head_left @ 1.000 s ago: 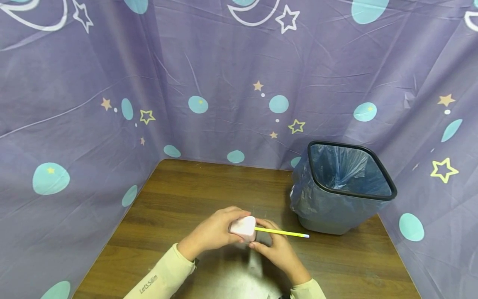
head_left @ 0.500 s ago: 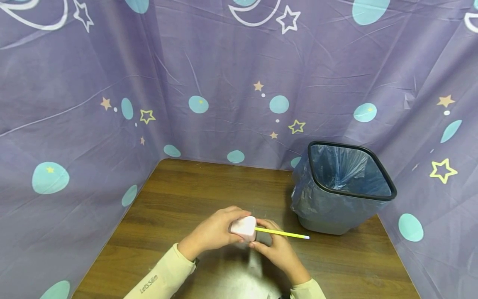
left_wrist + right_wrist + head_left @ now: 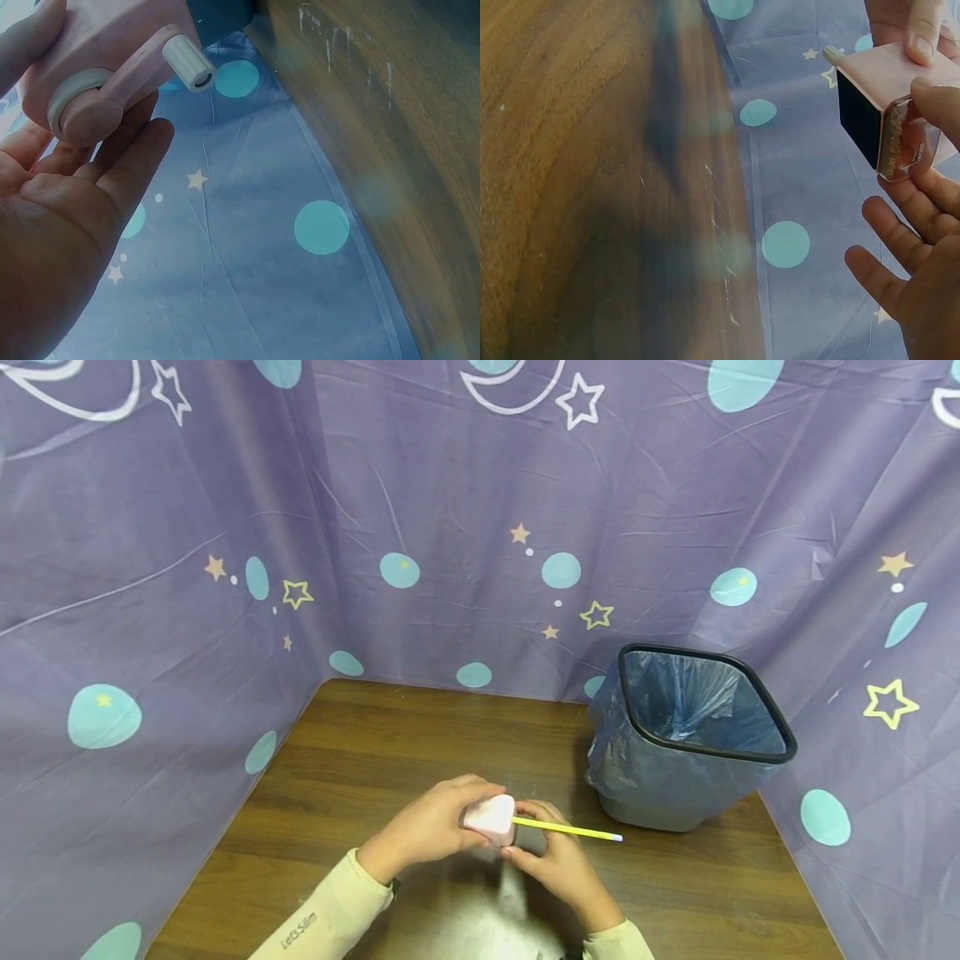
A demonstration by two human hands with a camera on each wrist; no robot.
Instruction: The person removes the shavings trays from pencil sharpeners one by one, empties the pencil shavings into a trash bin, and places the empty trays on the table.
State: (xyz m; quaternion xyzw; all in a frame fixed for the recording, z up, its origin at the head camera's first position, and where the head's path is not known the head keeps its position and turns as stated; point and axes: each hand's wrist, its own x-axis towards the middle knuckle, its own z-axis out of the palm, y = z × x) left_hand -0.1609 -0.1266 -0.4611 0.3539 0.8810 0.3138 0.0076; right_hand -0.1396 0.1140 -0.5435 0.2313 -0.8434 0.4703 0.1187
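A pink crank pencil sharpener (image 3: 489, 817) is held up over the table between both hands. My left hand (image 3: 431, 827) grips its body, thumb on one side and fingers on the other. In the left wrist view its crank handle (image 3: 142, 67) with a white knob (image 3: 189, 64) hangs free of the fingers. A yellow pencil (image 3: 566, 828) sticks out of the sharpener towards the right, over my right hand (image 3: 562, 864). The right thumb and fingers pinch a clear shavings drawer (image 3: 904, 150) at the sharpener's end, with brownish shavings inside. The sharpener's dark base (image 3: 859, 116) shows beside it.
A grey bin (image 3: 675, 785) with a black rim and a blue bag liner stands on the right of the wooden table (image 3: 390, 735), near the back. A purple patterned curtain (image 3: 465, 510) encloses the table at the back and both sides.
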